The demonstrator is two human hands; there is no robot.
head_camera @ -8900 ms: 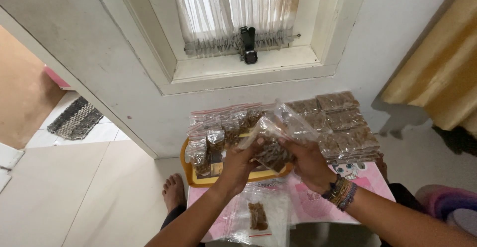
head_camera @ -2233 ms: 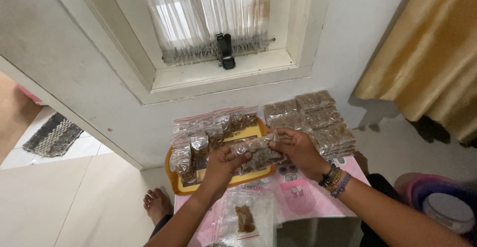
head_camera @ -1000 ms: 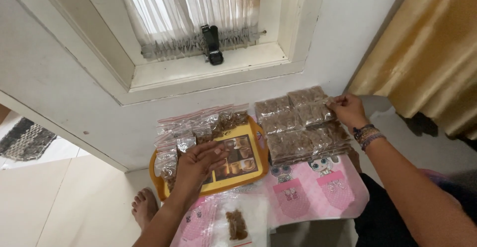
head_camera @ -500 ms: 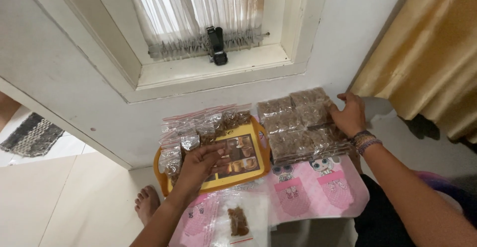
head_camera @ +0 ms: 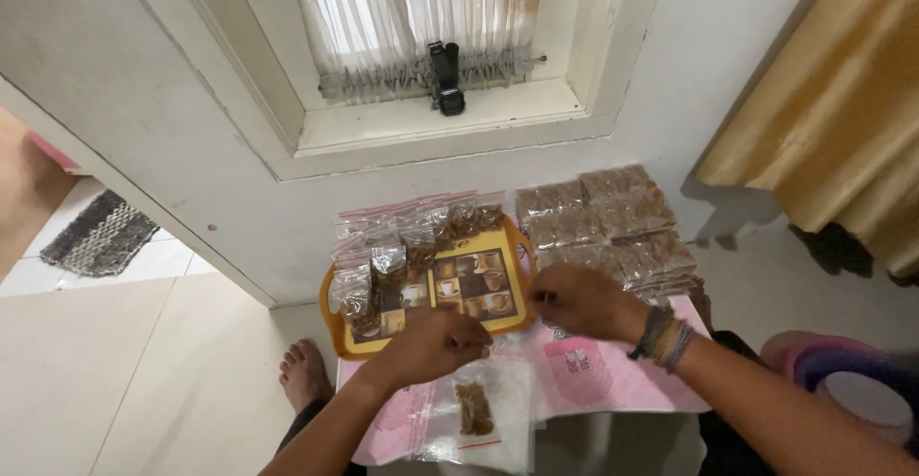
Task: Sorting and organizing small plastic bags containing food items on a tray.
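Both forearms are extended forward from below. The left hand (head_camera: 436,342) is held palm-down, fingers curled inward. The right hand (head_camera: 579,302) is likewise curled, knuckles up, wrist banded with bracelets; the grip state cannot be told.

Single head cam, looks steeply down-fwd from standing height at low table (head_camera: 613,390) by wall; mid distance, no 2nd view.

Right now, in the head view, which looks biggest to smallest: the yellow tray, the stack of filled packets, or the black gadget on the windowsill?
1. Yellow tray and stack of filled packets: too alike to rank.
2. Black gadget: clearly smallest, though farther away.
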